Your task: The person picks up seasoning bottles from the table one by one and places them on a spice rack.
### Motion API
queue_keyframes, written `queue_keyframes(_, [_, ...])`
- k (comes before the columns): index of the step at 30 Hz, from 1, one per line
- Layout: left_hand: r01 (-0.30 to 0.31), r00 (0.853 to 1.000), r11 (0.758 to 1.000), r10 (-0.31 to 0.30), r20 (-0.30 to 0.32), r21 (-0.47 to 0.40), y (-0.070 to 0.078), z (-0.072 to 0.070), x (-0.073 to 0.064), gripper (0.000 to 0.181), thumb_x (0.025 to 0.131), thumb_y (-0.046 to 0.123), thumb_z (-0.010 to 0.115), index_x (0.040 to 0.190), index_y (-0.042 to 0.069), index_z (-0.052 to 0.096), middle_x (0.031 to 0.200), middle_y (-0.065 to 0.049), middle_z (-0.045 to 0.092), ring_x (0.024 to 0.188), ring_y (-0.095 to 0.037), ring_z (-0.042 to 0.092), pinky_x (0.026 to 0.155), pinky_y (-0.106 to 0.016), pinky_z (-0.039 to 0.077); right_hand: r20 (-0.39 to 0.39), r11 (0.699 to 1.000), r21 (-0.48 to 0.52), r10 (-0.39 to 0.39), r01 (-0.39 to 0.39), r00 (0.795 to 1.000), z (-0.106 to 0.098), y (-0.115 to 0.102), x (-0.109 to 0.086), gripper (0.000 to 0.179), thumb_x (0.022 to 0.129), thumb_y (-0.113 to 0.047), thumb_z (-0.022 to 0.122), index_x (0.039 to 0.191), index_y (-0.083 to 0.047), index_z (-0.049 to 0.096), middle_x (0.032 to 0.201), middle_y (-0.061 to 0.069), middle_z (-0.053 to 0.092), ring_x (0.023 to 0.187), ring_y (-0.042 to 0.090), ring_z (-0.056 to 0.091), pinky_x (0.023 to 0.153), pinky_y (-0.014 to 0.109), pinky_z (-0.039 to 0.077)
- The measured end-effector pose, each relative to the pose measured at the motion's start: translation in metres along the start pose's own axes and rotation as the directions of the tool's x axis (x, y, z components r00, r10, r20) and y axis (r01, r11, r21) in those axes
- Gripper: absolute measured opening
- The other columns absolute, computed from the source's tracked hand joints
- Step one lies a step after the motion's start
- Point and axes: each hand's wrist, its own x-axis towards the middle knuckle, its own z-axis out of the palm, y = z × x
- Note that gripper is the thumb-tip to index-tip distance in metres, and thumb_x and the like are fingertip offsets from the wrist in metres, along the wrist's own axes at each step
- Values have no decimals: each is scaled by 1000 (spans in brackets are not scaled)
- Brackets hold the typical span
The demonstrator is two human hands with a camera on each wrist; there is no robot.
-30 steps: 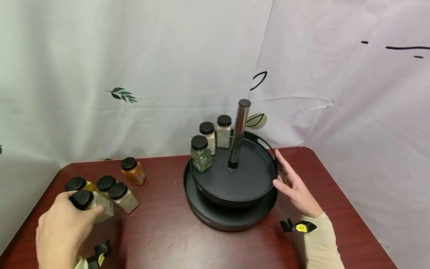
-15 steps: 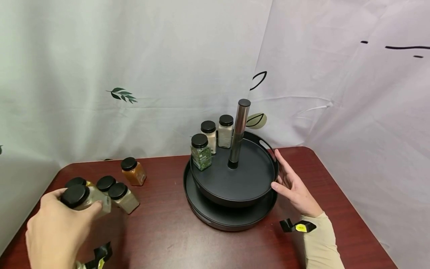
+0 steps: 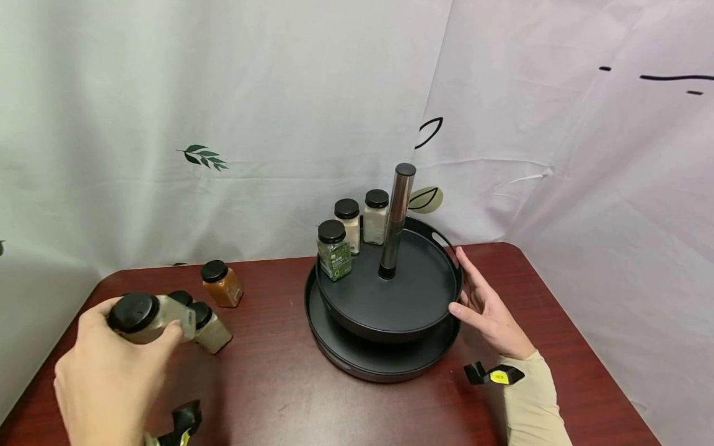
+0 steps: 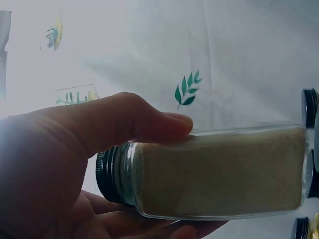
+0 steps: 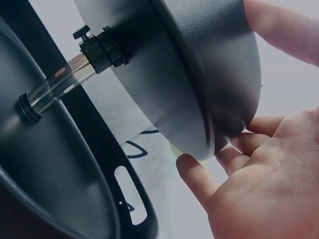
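Cloth [image 3: 290,93] backs the tray [image 3: 421,291]; left of it, left hand [image 3: 111,381] clasps a jar [image 4: 224,174]; spread right hand [image 3: 491,316] touches tray's right side.

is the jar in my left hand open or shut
Shut: in the left wrist view, a black lid caps the jar your left hand holds.

Worktop [image 3: 279,384] open just left of lower tray [image 3: 385,356]; upper tray [image 3: 418,291]: three jars [image 3: 350,233] block left, pole [image 3: 396,223] blocks centre.

Table [image 3: 312,396] glare, wrist views — dim, hazy
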Motion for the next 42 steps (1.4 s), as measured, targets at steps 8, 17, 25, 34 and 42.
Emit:
queue_keyframes(8, [-43, 997, 997, 39, -59, -67, 12, 3, -11, 68, 78, 25, 75, 139, 8, 51, 100, -21, 69, 96, -45, 58, 75, -51, 37, -4, 1000, 3, -9, 9, 1000, 0, 1, 1, 87, 94, 17, 51, 161, -6, 1, 169, 2, -5, 154, 25, -7, 117, 20, 21])
queue_keyframes(17, [-163, 977, 975, 137, -164, -155, 21, 16, -23, 70, 75, 21, 79, 139, 14, 52, 98, -15, 72, 78, -15, 58, 68, -33, 34, 0, 1000, -4, -11, 11, 1000, 0, 1, 0, 88, 93, 17, 52, 162, -7, 2, 169, 2, -5, 154, 25, -7, 117, 19, 23])
queue_keyframes(25, [-253, 955, 945, 210, -210, -206, 32, 23, -32, 67, 75, 17, 81, 136, 12, 54, 90, -15, 73, 60, 16, 41, 65, -28, 34, -10, 999, -34, 26, -26, 1000, 0, -1, 0, 92, 92, 15, 55, 163, -11, 2, 169, 3, -4, 154, 26, -7, 116, 19, 23])
queue_keyframes(34, [-395, 906, 869, 316, -282, -297, 43, 35, -42, 68, 72, 13, 86, 134, 8, 58, 100, -16, 75, 77, 25, 46, 76, -19, 38, -27, 997, -53, 57, -59, 998, 0, -2, 0, 93, 92, 14, 57, 163, -12, 2, 169, 7, -4, 154, 26, -5, 116, 18, 24])
queue_keyframes(42, [-483, 869, 812, 400, -290, -328, 54, 43, -49, 67, 71, 9, 87, 132, 6, 60, 90, -12, 75, 76, 18, 48, 67, -20, 39, -35, 994, -85, 67, -70, 997, 2, -4, 0, 94, 92, 13, 59, 163, -13, 3, 169, 6, -2, 155, 25, -2, 115, 17, 25])
